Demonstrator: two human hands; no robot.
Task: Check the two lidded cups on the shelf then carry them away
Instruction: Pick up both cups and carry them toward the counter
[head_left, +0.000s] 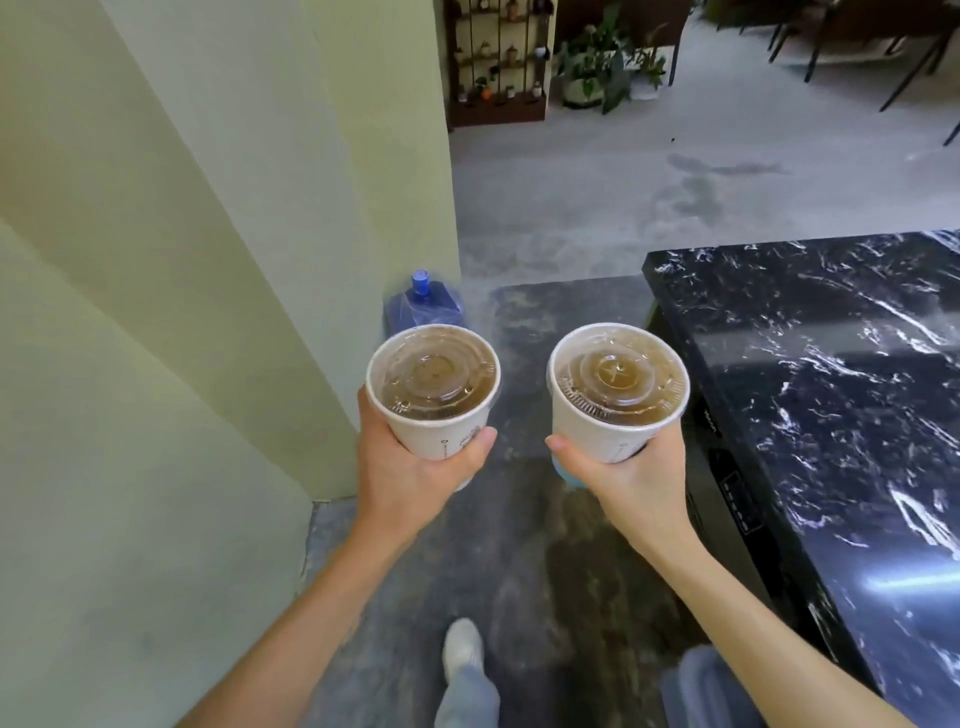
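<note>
Two white paper cups with clear plastic lids are held upright in front of me, both showing brown liquid under the lid. My left hand (415, 467) is wrapped around the left cup (434, 384) from below. My right hand (631, 480) grips the right cup (618, 387) the same way, thumb across its front. The cups are about a hand's width apart, over the dark floor. No shelf is in view.
A pale green wall (182, 312) runs along my left. A black marble counter (831, 389) stands to the right. A blue water jug (423, 304) sits on the floor by the wall corner. Grey floor opens ahead toward plants (597, 62), a rack and chairs.
</note>
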